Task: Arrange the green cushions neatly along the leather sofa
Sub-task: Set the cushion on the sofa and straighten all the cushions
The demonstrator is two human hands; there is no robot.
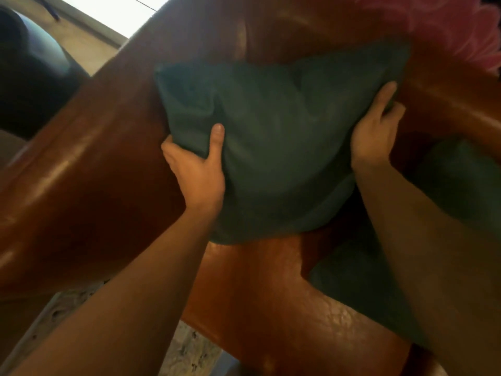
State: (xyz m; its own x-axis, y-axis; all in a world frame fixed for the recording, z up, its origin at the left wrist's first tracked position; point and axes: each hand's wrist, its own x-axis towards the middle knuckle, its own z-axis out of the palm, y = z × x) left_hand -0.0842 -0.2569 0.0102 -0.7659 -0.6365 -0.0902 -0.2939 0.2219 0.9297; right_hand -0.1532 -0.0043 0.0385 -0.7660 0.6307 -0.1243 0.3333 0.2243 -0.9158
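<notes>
A dark green cushion [279, 137] stands against the backrest of the brown leather sofa [89, 164], near its left armrest. My left hand [198, 164] grips the cushion's left edge, thumb across the front and fingers behind. My right hand [376, 131] grips its right edge, thumb on the front. A second green cushion [360, 267] lies flat on the seat at the lower right, partly hidden under my right forearm. Green fabric [461, 180] also shows to the right of that forearm; whether it is a separate cushion cannot be told.
A pink patterned cushion or cloth [447, 25] lies on the sofa's back at the top right. A dark rounded object [29, 69] stands beyond the armrest at the upper left. Speckled floor [189, 348] shows below the seat's front edge.
</notes>
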